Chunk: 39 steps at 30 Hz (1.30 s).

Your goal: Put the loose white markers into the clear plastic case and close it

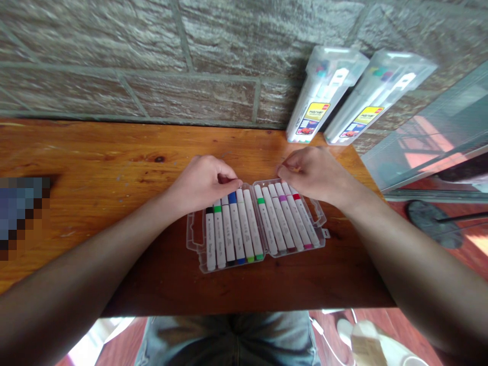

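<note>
A clear plastic marker case (194,239) lies open flat on the wooden table (95,162), each half filled with several white markers (236,229) with coloured caps. My left hand (202,183) rests over the far end of the left half, fingers curled and pinched at the tops of the markers there. My right hand (316,173) is curled over the far end of the right half, fingertips pinched near the top of the markers (284,218). What each pinch grips is hidden by the fingers.
Two closed clear marker boxes (324,96) (377,96) lean against the stone wall (152,61) at the back right. A pixelated patch (23,213) covers something at the table's left edge. My lap shows below the table's front edge.
</note>
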### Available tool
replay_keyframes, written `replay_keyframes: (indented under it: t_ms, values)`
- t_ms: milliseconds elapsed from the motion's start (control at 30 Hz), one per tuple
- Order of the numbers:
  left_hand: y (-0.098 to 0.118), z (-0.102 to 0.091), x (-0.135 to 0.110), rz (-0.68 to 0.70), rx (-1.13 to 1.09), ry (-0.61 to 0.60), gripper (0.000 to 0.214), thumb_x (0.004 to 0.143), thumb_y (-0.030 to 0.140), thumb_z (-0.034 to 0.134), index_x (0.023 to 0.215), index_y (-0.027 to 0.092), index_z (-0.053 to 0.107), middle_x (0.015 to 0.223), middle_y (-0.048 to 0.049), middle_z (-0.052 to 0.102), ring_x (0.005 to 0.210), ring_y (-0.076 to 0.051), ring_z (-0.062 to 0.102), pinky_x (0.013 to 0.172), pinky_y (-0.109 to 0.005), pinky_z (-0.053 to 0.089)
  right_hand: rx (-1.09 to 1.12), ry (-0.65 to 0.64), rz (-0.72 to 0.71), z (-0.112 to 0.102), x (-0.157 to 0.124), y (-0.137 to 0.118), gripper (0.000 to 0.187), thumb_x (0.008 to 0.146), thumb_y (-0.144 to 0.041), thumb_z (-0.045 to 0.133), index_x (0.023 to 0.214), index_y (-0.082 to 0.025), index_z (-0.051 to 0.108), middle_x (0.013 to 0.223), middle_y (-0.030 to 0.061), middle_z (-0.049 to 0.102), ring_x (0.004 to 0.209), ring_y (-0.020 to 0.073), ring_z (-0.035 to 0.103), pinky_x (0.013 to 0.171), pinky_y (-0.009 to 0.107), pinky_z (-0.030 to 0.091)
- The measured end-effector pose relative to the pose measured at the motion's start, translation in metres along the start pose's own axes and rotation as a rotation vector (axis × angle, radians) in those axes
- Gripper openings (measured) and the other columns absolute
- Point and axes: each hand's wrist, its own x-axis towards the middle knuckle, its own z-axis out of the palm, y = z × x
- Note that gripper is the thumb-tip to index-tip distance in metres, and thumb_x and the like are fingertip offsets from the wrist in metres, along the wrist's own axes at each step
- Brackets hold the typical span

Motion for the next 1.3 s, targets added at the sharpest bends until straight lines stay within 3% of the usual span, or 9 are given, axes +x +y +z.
replay_keyframes:
  t_ms: [333, 1300]
  values:
    - [-0.004, 0.003, -0.001, 0.009, -0.039, 0.002, 0.026, 0.091, 0.036, 0.069, 0.083, 0.018, 0.086, 0.076, -0.0033, 0.08, 0.067, -0.016, 0.068, 0.061, -0.029, 0.043, -0.1, 0.047, 0.006, 0.0, 0.003, 0.012, 0.046, 0.094, -0.029, 0.058, 0.05, -0.022, 0.046, 0.052, 0.0024, 0.045, 0.051, 0.0127, 0.042, 0.058, 0.037, 0.03]
    - [-0.001, 0.003, -0.001, -0.005, -0.031, 0.007, 0.027, 0.091, 0.037, 0.068, 0.08, 0.018, 0.085, 0.074, -0.0036, 0.079, 0.064, -0.016, 0.067, 0.059, -0.028, 0.043, -0.084, -0.011, 0.048, -0.005, 0.001, 0.007, 0.041, 0.097, -0.029, 0.059, 0.057, -0.022, 0.064, 0.055, 0.0051, 0.059, 0.054, 0.0166, 0.055, 0.061, 0.038, 0.039]
